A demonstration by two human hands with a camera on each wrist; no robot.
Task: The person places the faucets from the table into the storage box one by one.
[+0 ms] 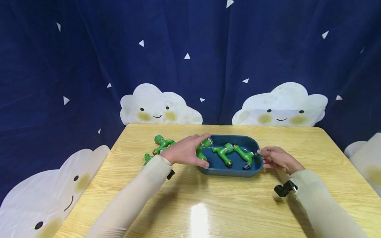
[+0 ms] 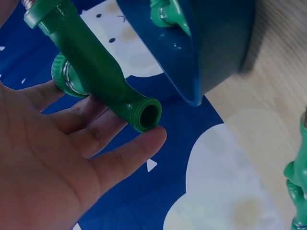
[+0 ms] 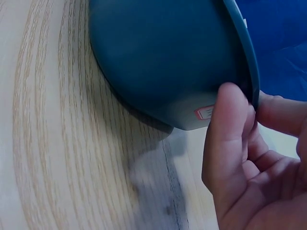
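Left hand (image 1: 187,151): fingers spread, gripping green fitting (image 2: 91,67) | right hand (image 1: 278,160): pinching blue tray (image 1: 233,173) edge

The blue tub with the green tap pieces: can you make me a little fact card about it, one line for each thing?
Tub: blue, on the wooden table
Inside tub: two green pieces
Left hand: the left hand holds a green tap piece at the tub's left end
Right hand: the right hand pinches the tub's right-end rim
Left of tub: more green pieces, partly hidden, exact count unclear
Sticker: small label on the tub's outside
Behind: dark blue curtain with smiling clouds
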